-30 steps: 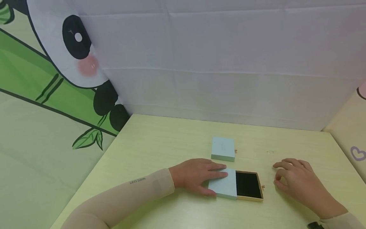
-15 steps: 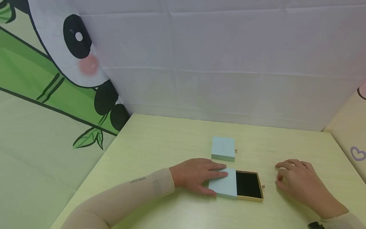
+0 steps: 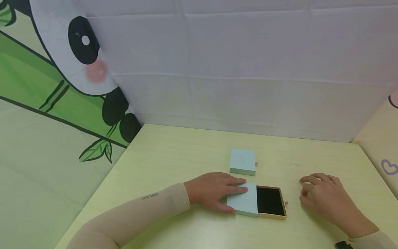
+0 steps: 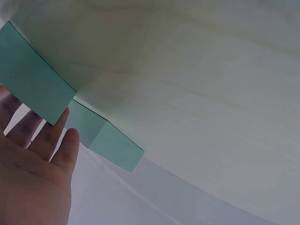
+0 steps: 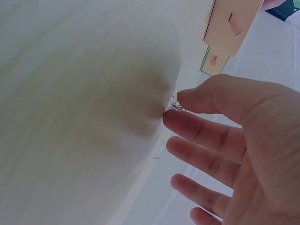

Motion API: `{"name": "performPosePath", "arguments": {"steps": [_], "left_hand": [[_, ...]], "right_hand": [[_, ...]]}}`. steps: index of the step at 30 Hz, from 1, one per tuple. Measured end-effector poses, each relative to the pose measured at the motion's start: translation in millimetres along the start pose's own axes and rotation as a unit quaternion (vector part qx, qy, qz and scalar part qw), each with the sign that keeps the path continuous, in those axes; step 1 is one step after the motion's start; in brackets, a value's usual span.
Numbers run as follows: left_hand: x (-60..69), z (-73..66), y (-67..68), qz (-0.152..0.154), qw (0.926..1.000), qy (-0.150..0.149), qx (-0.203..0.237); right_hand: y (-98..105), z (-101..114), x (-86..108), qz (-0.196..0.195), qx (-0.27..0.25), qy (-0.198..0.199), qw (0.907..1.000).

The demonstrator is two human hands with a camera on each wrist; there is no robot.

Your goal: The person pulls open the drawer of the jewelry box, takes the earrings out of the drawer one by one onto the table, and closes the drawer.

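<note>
My left hand rests with spread fingers on the pale blue sleeve of a small drawer box. Its tray, lined in black, sticks out to the right with a small pull tab. Beside the tray, my right hand is low over the table. In the right wrist view its thumb and index fingertips pinch a tiny spiky star-shaped piece; the head view hides this piece. Another tiny spiky piece lies on the table beyond the fingers. In the left wrist view the sleeve shows under the left fingers.
A second pale blue box, shut, with a pull tab on its right, stands behind the first. Tiny thin shiny bits lie to its right on the pale wooden table. A white cloth hangs behind the table.
My right hand has shifted very slightly to the right since a second ago. The left hand and both boxes stay as they were.
</note>
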State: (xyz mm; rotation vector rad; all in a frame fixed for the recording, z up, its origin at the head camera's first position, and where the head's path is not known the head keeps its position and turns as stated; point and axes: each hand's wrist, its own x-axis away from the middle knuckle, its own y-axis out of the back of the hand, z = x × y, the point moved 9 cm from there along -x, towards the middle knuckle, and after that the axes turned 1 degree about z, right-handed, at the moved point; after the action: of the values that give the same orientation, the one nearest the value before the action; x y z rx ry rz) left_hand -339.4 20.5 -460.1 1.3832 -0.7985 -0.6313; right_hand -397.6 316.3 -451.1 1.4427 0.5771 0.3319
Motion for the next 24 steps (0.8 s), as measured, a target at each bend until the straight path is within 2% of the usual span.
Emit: {"name": "performPosePath", "arguments": {"steps": [16,24], "left_hand": [[-6.0,2.8,2.7,0.002,0.9999,0.01,0.005],[-6.0,1.4,2.8,-0.003,1.0,0.004,-0.001]], "right_hand": [[-1,-10,-6.0,0.006,-0.004,-0.002,1.0],[-3,-13,-6.8,0.02,-0.008,-0.007,0.9997]]}}
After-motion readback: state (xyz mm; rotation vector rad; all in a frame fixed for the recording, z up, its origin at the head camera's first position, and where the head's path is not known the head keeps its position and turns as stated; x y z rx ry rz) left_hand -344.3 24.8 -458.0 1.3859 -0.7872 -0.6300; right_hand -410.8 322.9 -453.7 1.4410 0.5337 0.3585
